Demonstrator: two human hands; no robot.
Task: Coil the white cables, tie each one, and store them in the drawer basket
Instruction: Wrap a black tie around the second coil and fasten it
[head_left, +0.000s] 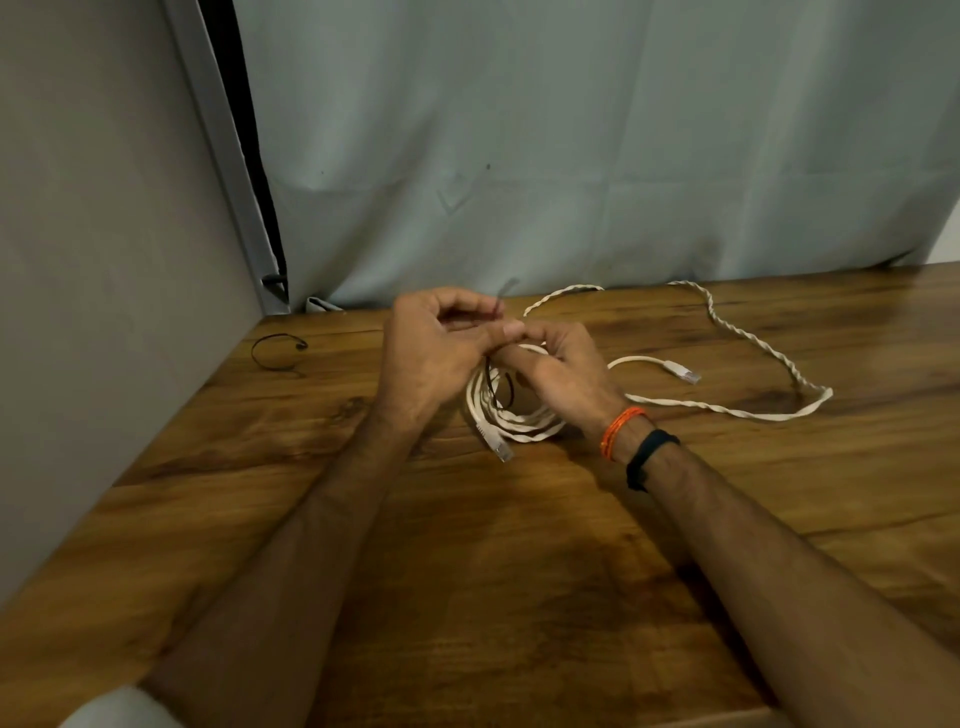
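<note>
Near the tabletop's far edge, toward its left corner, a white coil (511, 415) lies on the wood. Left hand (436, 353) pinches a black tie (500, 306) looped round it; right hand (558, 366) grips the coil. A loose cable (748, 338) sprawls rightward. A spare tie (278, 352) sits at the far-left corner.
</note>
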